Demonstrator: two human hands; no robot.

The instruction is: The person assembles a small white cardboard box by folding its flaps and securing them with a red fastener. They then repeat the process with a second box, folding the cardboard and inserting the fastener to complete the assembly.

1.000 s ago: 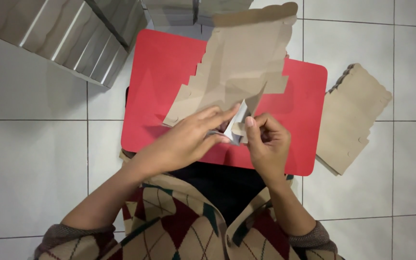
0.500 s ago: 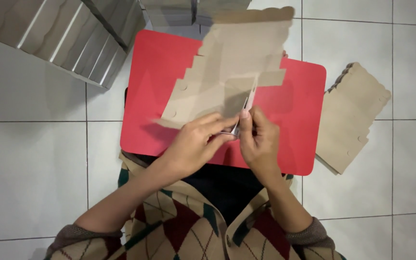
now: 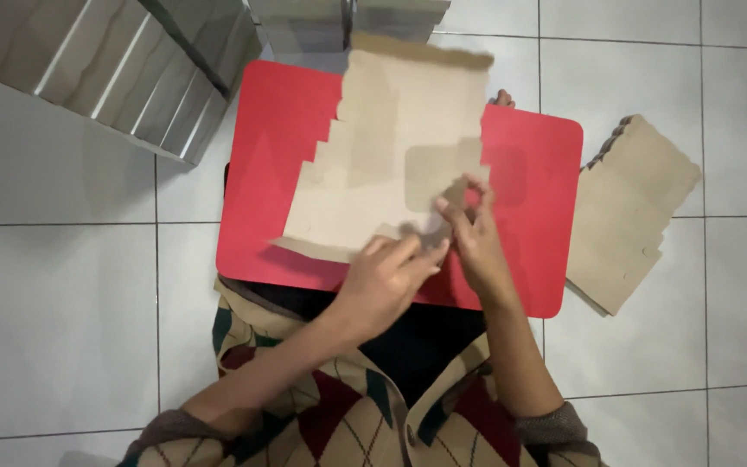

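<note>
Since half a second ago, both hands flattened the brown cardboard sheet [image 3: 391, 156] onto the red tray [image 3: 278, 130]. Left hand [image 3: 386, 281] presses its near edge; right hand [image 3: 469, 229] pinches a flap, mid-fold. Next likely calls for creasing.

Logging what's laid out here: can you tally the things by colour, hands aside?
Red: 1, the tray
Brown: 2, the card sheet under both hands, and the card stack on the floor
Silvery: 2, the ribbed box at top left and another box at the top edge
Total: 5
</note>
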